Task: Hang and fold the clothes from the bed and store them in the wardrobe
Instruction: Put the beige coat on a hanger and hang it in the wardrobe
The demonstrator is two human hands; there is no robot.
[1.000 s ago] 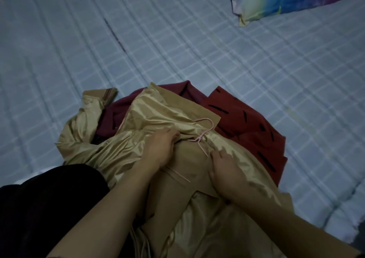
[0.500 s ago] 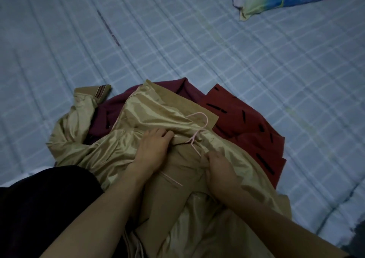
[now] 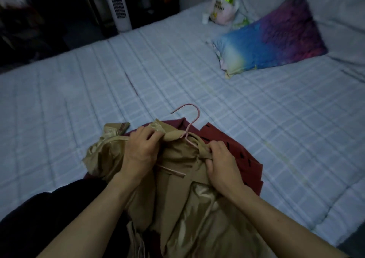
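Hands at the collar of a tan coat [image 3: 177, 188]: your left hand [image 3: 139, 151] grips a fold of the cloth at one shoulder, fingers curled over it, and your right hand [image 3: 221, 163] pinches the cloth at the other shoulder, thumb and fingers closed on the fabric. Between the two grips rises a pink hanger [image 3: 189, 123]; its hook stands above the collar, open toward the left, and its neck runs down into the cloth just beside your right fingertips. One pink arm of the hanger shows below your left hand, lying across the inner face of the coat. The coat's shiny lining [image 3: 201, 204] faces up near your right wrist, and a sleeve cuff [image 3: 116, 128] lies to the left of your left hand. Under the coat lies a red garment [image 3: 237, 153] with dark slits, spreading to the right of your right hand. All of it rests at the near edge of the bed [image 3: 79, 103], which is covered in a pale blue checked quilt. A blue and purple pillow [image 3: 272, 42] lies at the far right, with a plastic bag [image 3: 223, 8] behind it. A white tower fan [image 3: 118, 3] stands beyond the bed's far edge, in a dim room. Dark cloth [image 3: 35, 218] fills the lower left corner.
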